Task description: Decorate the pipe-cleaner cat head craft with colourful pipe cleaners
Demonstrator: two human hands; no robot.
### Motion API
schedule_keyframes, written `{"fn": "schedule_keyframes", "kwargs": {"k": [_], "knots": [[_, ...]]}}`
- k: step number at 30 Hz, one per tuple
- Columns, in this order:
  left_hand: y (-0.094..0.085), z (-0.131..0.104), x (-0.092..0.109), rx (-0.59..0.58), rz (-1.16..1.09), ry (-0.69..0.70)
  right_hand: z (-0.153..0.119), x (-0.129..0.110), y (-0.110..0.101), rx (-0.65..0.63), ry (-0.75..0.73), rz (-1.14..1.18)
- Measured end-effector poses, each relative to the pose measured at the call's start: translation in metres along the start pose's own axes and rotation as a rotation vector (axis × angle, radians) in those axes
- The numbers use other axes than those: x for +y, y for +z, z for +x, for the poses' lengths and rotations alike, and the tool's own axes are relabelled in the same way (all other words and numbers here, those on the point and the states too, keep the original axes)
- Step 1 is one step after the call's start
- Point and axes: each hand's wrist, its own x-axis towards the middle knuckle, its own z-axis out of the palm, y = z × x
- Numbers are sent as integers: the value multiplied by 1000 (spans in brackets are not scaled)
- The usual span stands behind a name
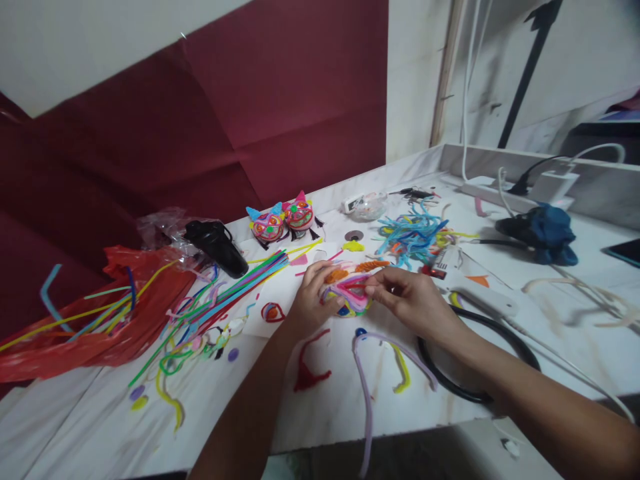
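Observation:
My left hand (309, 300) holds down the edge of a small colourful pipe-cleaner face (352, 301), with thumb and fingers closed around its left side. The piece has pink and purple loops, orange tufts on top and blue and yellow bits below. My right hand (411, 297) pinches a red pipe cleaner (361, 286) against the pink loop; its far end is hidden by the fingers. Below lie a red bent pipe cleaner with a tassel-like end (313, 373), a lilac pipe cleaner (367, 400) and a yellow one (401, 370). A red-edged eye shape (273, 312) lies left.
Two decorated cat-like faces (283, 220) stand at the back. Straight pipe cleaners (240, 287) and a red plastic bag (125, 333) lie left. A blue pipe-cleaner heap (413, 230), a glue gun (540, 230), a black cable ring (520, 347) and a white power strip (480, 297) occupy the right.

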Motion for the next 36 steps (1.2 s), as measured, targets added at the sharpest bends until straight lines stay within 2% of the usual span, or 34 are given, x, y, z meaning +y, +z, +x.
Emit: {"fn": "schedule_keyframes", "kwargs": {"k": [9,21,31,36], "knots": [[4,-3,7,46,-15,-13,-3,-6,6,37,11,-61],[22,-3,15,246,30,-40,-2,-14,9,54,26,-98],[31,2,23,359,72,-78,-1,-14,13,58,40,-122],[31,4,28,372,77,-98,1,-14,14,55,47,-129]]}}
